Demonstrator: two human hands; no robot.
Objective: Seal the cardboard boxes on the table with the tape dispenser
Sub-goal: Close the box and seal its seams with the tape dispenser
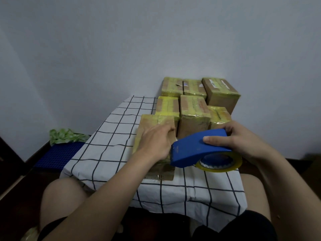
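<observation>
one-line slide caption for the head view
Right hand holds blue tape dispenser while left hand rests on nearest cardboard box.

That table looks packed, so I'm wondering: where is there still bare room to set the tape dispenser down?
The checked cloth is bare on the left, between its left edge and the near box. Another bare strip runs along the front edge, below the tape dispenser. The back right is crowded with taped boxes in close rows.

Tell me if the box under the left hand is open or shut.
Shut: the box has flaps flat under yellowish tape; the left hand rests on top.
</observation>
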